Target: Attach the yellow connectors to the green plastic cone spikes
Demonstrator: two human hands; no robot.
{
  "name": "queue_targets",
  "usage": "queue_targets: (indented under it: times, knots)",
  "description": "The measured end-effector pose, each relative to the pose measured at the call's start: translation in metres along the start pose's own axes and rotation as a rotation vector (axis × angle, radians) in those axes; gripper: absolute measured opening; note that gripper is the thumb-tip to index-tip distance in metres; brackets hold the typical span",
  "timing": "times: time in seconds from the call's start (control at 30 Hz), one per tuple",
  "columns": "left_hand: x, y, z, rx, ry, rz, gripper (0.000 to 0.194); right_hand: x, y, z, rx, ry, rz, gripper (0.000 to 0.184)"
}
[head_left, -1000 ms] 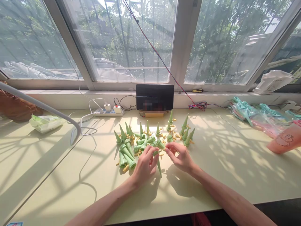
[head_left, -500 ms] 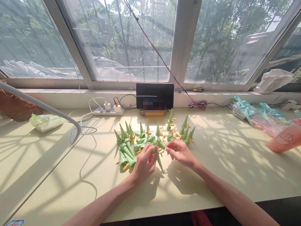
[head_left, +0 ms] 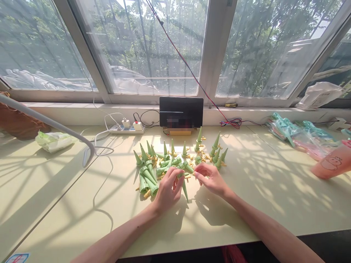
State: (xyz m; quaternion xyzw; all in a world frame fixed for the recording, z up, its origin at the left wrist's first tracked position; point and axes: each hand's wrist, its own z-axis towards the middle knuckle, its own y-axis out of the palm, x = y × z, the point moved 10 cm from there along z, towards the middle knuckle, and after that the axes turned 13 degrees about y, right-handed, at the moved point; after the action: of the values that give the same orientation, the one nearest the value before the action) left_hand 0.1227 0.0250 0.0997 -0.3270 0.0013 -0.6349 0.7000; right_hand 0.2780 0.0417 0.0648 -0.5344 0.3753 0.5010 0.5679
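My left hand (head_left: 170,186) is closed on a green plastic plant watering spike (head_left: 185,193), whose pointed end slants down toward the table. Its upper end is mostly behind the fingers. Thumb and forefinger of my right hand (head_left: 210,178) pinch a small yellow valve (head_left: 193,174) beside the spike's top; I cannot make out whether the two are joined. Left of my left hand lie several green spikes (head_left: 149,175) in a pile, some with yellow valves. More spikes stand point up behind both hands, including a pair-like cluster (head_left: 215,144) at the right.
A tablet (head_left: 181,113) leans on a small stand at the back. To the left are a power strip (head_left: 127,128), a grey curved bar (head_left: 87,151) and a tissue pack (head_left: 55,141). Bagged turquoise items (head_left: 283,128) and a pink cup (head_left: 331,160) lie at the right.
The held spike's tip has swung slightly to the left. Both hands stay almost in place, still close together.
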Motion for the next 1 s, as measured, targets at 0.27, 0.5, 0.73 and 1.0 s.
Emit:
queue_targets:
  times: [0.27,0.5,0.73,1.0]
  knots:
    - [-0.002,-0.001,-0.001,0.012,-0.008,-0.006,0.017,-0.006,0.001,-0.002,-0.003,-0.015,-0.036,0.012]
    - [-0.002,0.0,-0.002,0.014,0.006,-0.028,0.017,-0.014,0.008,-0.005,-0.019,-0.065,-0.093,0.01]
    - [0.001,0.0,-0.002,0.021,0.03,-0.012,0.016,-0.027,0.01,-0.012,0.024,-0.197,-0.195,0.006]
    - [0.01,-0.004,0.0,0.037,0.097,0.044,0.015,-0.033,0.013,-0.017,0.026,-0.301,-0.234,0.005]
